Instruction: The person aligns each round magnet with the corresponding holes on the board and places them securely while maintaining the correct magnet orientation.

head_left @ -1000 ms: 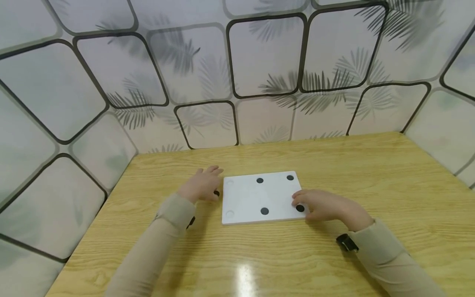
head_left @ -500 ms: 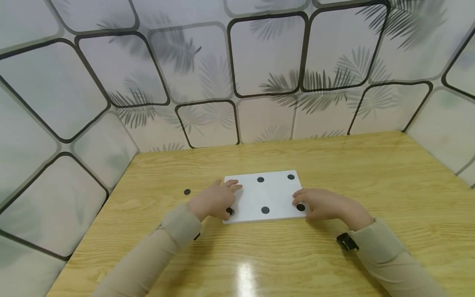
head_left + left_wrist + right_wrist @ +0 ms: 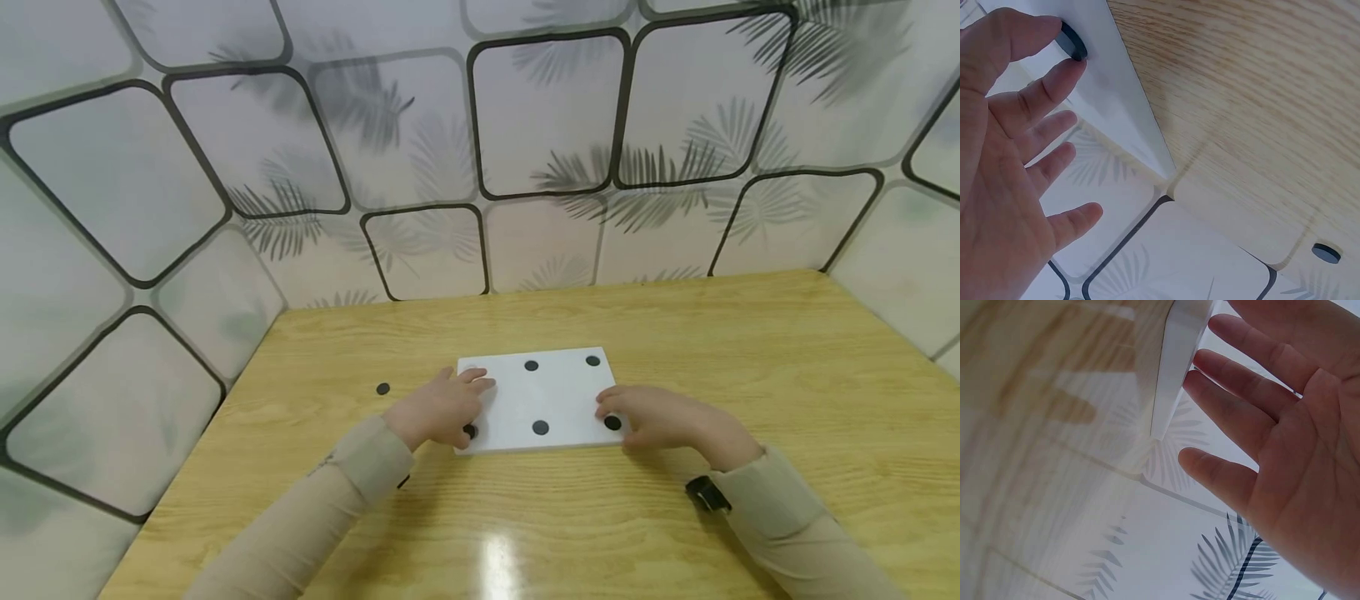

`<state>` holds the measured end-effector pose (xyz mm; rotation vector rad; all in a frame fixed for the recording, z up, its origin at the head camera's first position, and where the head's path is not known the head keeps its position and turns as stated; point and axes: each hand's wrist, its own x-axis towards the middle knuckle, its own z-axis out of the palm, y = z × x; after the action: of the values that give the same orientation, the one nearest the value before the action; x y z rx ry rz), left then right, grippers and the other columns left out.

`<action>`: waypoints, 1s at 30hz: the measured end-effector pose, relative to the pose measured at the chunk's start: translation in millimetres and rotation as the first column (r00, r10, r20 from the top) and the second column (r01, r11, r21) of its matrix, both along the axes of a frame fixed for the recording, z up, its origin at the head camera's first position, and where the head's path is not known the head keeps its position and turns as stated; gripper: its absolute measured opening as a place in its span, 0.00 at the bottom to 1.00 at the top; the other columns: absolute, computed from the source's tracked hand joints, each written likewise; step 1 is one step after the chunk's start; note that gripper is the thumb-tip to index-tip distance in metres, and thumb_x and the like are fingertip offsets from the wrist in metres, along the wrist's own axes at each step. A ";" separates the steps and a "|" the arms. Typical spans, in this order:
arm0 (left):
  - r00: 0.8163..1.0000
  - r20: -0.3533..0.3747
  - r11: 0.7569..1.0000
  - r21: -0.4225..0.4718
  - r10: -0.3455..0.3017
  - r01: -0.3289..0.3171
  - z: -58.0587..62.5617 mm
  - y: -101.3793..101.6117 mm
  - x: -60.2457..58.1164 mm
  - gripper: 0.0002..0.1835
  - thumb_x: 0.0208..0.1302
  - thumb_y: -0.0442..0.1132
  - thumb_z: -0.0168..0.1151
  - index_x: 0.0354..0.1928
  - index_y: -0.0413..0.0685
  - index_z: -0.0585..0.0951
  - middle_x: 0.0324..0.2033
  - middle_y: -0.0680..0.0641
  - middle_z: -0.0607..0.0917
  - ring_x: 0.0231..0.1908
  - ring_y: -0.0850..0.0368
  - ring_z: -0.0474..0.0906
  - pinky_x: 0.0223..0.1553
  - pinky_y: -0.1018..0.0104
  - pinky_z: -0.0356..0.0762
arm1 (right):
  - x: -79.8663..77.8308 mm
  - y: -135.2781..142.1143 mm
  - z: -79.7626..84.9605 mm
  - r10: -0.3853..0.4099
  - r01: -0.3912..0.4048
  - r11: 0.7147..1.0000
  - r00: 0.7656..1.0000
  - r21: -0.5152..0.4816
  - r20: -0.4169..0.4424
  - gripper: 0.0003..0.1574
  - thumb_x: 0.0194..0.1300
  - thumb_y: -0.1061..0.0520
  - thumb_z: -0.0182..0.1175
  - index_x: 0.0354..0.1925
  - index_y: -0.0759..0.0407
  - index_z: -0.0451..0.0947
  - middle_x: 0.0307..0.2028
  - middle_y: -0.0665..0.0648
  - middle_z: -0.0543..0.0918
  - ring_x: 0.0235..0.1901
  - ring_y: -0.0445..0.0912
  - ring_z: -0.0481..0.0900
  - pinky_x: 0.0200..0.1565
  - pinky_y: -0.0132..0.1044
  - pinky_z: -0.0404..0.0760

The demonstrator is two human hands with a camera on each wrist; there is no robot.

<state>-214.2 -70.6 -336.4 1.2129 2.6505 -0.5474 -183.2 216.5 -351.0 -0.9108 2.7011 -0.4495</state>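
A white rectangular board (image 3: 517, 400) lies on the table, with several black discs on its face, among them a near-middle disc (image 3: 541, 427) and a far-right disc (image 3: 592, 361). Over its near-left corner, my left hand (image 3: 442, 408) pinches a black disc (image 3: 1072, 41) between thumb and index finger; the other fingers are spread above the board. My right hand (image 3: 660, 417) rests at the board's right edge, fingers extended and loosely bent, beside the near-right disc (image 3: 612, 422). In the right wrist view, its fingertips (image 3: 1194, 381) meet the board's edge (image 3: 1175, 375).
One loose black disc (image 3: 383, 388) lies on the wooden table (image 3: 600, 533) left of the board; the left wrist view shows this loose disc (image 3: 1326, 253) too. A patterned wall covering (image 3: 540, 117) encloses the table's back and sides.
My left hand has moved rightward from beside the board, carrying the disc onto the near-left corner. This uncovered the loose disc on the table. My right hand stays in place.
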 end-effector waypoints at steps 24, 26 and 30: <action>1.000 -0.005 1.000 0.029 0.008 -0.007 5.5 2.6 2.6 0.04 0.49 0.38 0.65 0.21 0.52 0.79 0.59 0.52 0.66 0.62 0.53 0.54 0.57 0.47 0.58 | 1.3 0.5 1.3 -0.002 0.002 1.000 1.000 0.002 0.008 0.22 0.47 0.68 0.61 0.45 0.65 0.75 0.54 0.66 0.70 0.54 0.60 0.66 0.53 0.53 0.65; 1.000 -0.008 1.000 0.030 0.008 -0.007 5.1 1.5 2.8 0.01 0.50 0.38 0.65 0.25 0.52 0.81 0.59 0.53 0.66 0.62 0.53 0.54 0.57 0.48 0.59 | 1.3 0.3 1.5 -0.002 0.002 1.000 1.000 0.001 0.011 0.22 0.47 0.67 0.61 0.45 0.64 0.75 0.54 0.66 0.70 0.54 0.59 0.66 0.53 0.53 0.65; 1.000 -0.023 0.999 0.037 -0.006 0.007 3.3 -1.3 2.8 0.03 0.51 0.40 0.64 0.30 0.51 0.82 0.59 0.53 0.67 0.62 0.53 0.54 0.56 0.49 0.61 | 0.4 -0.4 2.6 0.009 -0.009 1.000 1.000 0.000 0.003 0.22 0.47 0.67 0.61 0.45 0.64 0.75 0.53 0.65 0.70 0.53 0.59 0.67 0.53 0.52 0.66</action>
<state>-211.4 -71.9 -333.1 1.2333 2.6877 -0.5186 -182.8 216.0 -348.5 -0.9211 2.6928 -0.4490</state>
